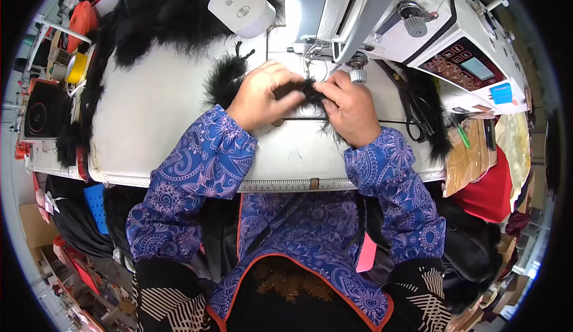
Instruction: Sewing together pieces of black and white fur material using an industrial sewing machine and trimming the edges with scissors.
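Standing near cluttered shelving [62, 28], the white table [149, 117] bears fur [222, 81].

The left forearm [191, 174] and right forearm [397, 180] angle forward and inward. The left hand [261, 97] curls, thumb and forefinger arching toward each other; the right hand [352, 108] faces it, knuckles bent, fingers gathered in a pinch.

The white worktable [131, 123], its near edge bearing a ruled strip [274, 185], spans the middle. A white-railed rack [62, 29] stands far left; cluttered grey floor [111, 265] shows near left.
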